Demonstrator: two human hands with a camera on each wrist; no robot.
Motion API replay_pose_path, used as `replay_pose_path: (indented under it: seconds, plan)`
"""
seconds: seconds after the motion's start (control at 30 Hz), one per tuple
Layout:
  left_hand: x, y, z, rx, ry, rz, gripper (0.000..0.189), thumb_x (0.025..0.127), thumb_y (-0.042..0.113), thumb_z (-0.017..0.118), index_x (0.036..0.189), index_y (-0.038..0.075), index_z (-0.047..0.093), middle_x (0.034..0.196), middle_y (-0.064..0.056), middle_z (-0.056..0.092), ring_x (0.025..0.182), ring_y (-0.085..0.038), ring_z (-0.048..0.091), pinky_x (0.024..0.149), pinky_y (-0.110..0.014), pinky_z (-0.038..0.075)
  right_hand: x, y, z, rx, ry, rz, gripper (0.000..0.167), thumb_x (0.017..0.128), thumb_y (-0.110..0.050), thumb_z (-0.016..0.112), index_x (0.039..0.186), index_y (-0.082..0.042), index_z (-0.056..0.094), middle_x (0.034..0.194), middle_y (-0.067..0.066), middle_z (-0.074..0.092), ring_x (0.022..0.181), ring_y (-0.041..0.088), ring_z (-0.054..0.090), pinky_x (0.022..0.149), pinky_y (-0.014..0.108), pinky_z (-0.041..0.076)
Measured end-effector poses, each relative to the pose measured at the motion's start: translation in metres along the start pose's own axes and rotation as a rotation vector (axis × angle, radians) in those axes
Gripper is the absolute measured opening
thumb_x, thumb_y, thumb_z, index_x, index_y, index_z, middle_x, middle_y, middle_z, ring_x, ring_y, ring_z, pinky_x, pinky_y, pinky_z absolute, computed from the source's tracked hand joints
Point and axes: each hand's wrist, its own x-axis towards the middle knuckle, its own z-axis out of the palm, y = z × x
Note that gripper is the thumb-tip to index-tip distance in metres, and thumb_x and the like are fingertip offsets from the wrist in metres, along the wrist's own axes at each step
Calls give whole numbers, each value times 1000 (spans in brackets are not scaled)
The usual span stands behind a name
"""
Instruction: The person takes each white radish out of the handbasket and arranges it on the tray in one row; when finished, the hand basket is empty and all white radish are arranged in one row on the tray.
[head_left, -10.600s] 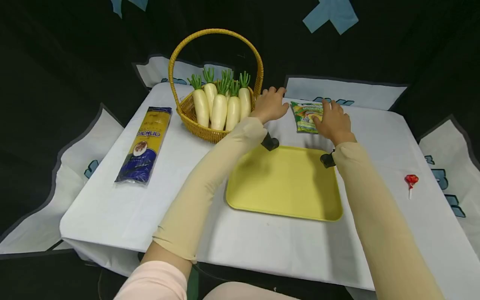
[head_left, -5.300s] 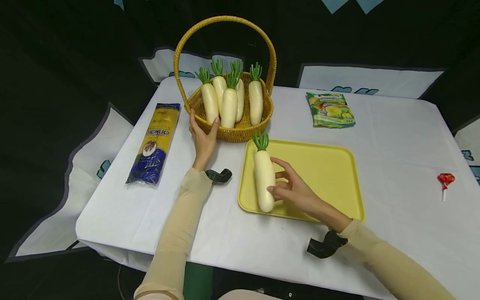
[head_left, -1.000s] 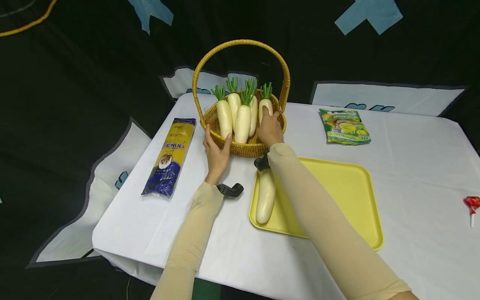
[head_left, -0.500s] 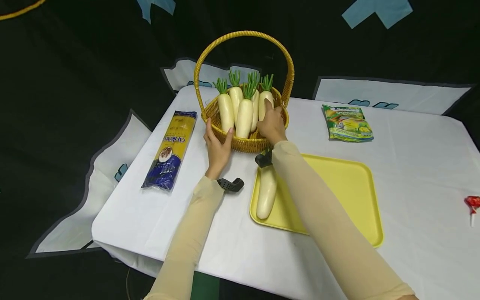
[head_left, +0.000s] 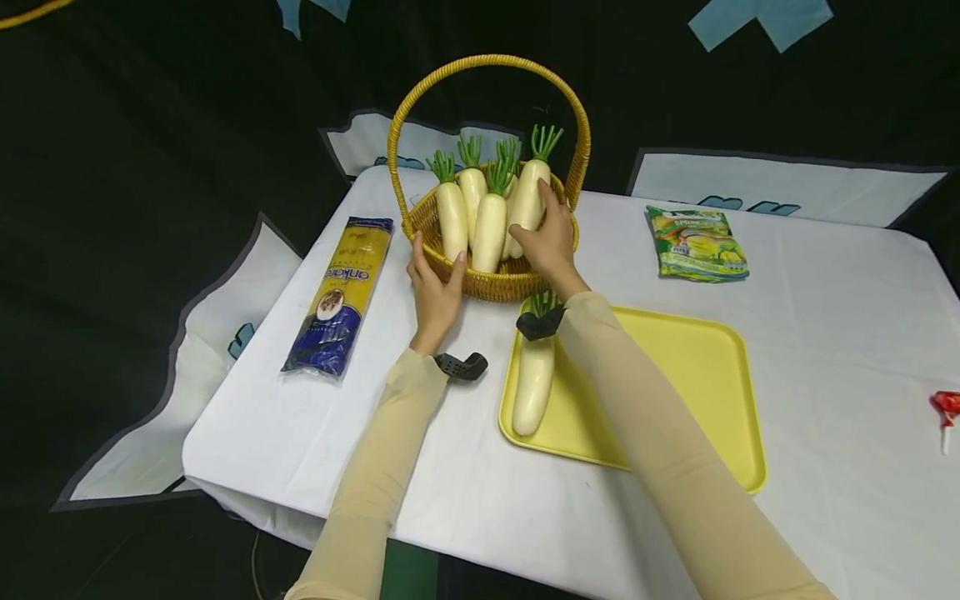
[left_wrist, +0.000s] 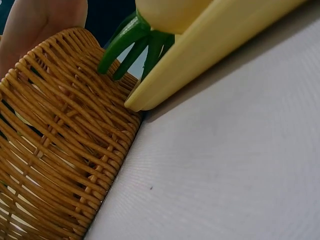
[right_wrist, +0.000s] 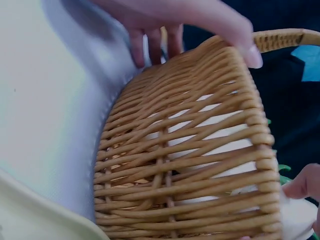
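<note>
My right hand (head_left: 551, 242) pinches a white daikon radish (head_left: 529, 196) between thumb and fingers; it leans at the right side of the wicker basket (head_left: 502, 287), its green top above the others. Several more radishes (head_left: 489, 233) stand in the basket, leaves up. My left hand (head_left: 437, 304) holds the basket at its front left, and the right wrist view shows that thumb (right_wrist: 245, 40) over the rim with the fingers down the outer wall. Another daikon (head_left: 534, 387) lies along the left side of the yellow tray (head_left: 675, 383), its leaves partly behind my right wrist's camera.
A yellow and blue pasta packet (head_left: 341, 292) lies left of the basket. At the back right sits a green and yellow packet (head_left: 697, 243), and a red lollipop (head_left: 947, 404) is near the right edge of the view. White cloth (head_left: 300, 450) covers the table.
From deep in the basket, my right hand has drawn the right-hand radish upward and tilted it. Earlier it set one radish on the tray. My left hand stays on the basket.
</note>
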Motion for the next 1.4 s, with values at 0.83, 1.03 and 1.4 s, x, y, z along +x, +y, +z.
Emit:
replay_pose_path:
  seconds: [0.83, 1.03, 1.4]
  plan:
    - [1, -4, 5, 4, -6, 26, 80, 86, 59, 42, 146, 23, 3, 145, -18, 16, 129, -41, 28, 102, -57, 28, -38, 6, -57, 547, -191, 83, 65, 87, -12, 54, 142, -30, 26, 130, 14, 43, 92, 14, 57, 65, 20, 51]
    - [0, -4, 6, 12, -2, 18, 79, 86, 60, 42, 146, 25, 3, 145, -18, 16, 127, -42, 29, 100, -58, 28, -76, 11, -83, 535, -267, 77, 63, 86, -8, 54, 141, -29, 29, 124, 11, 43, 97, 13, 56, 72, 25, 53]
    - [4, -4, 3, 11, 1, 8, 79, 86, 60, 42, 146, 26, 3, 144, -17, 18, 127, -40, 29, 102, -56, 28, -159, 31, -101, 429, -311, 160, 69, 87, -6, 53, 144, -21, 18, 132, 21, 37, 85, 3, 61, 70, 25, 53]
